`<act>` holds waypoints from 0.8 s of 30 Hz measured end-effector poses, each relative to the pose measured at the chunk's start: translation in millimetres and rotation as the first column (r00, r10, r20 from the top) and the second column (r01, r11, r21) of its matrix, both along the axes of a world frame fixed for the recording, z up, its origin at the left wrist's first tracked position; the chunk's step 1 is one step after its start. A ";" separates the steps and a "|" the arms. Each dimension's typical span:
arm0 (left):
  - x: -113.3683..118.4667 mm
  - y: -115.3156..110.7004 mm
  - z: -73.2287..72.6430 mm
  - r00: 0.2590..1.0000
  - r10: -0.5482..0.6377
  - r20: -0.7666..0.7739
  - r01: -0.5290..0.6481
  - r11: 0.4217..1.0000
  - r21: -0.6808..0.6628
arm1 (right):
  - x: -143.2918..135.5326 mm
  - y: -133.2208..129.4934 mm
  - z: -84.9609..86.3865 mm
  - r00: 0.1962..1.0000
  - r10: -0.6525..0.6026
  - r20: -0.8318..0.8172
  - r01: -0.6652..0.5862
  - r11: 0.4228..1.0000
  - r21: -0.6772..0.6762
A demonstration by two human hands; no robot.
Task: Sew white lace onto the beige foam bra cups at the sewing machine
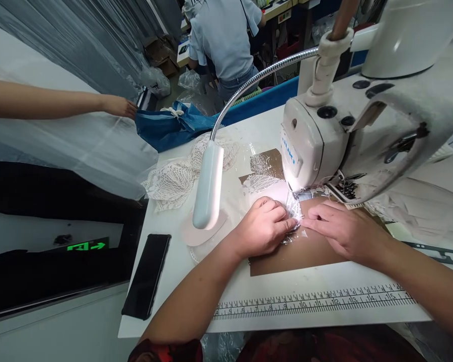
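Under the head of a white sewing machine (305, 146) lies a small piece of white lace (293, 205), lit brightly by the lamp. My left hand (266, 226) pinches the lace's near edge, thumb pointing right. From the other side my right hand (337, 229) grips the same edge, its fingertips almost touching the left thumb. Both hands rest on a brown sheet (287, 259) spread over the machine bed. The needle area is mostly hidden behind the machine head. More lace and pale fabric (262, 185) extend left of the needle.
A gooseneck lamp (208, 186) hangs left of my hands. Lace cups (169, 183), a black phone (146, 276) and a printed ruler (305, 304) are on the white table. At left, another person's hand (119, 106) touches blue cloth (166, 125). A seated person (226, 40) is beyond.
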State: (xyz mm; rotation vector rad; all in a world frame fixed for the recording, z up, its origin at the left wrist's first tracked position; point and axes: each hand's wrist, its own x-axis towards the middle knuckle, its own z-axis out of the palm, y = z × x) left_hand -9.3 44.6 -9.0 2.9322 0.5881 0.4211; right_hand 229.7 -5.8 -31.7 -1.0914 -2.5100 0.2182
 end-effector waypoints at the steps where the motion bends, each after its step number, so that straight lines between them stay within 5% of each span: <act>1: 0.3 -0.4 0.4 1.000 -0.003 -0.001 0.003 1.000 -0.002 | 0.1 -0.2 0.5 1.000 0.001 -0.003 -0.002 1.000 -0.003; 10: 2.0 -1.7 2.4 0.999 -0.014 -0.038 0.013 1.000 -0.025 | -0.3 -1.1 1.6 0.991 -0.051 -0.126 0.041 0.996 -0.083; 17: 5.0 1.1 1.2 0.999 0.044 -0.014 -0.046 0.992 -0.117 | -10.1 -3.2 3.5 0.996 -0.088 0.019 0.089 0.996 -0.007; 24: 13.3 3.0 2.4 0.992 0.112 -0.065 -0.117 0.990 -0.073 | -10.8 -4.7 3.0 0.993 -0.101 0.064 0.097 0.993 0.061</act>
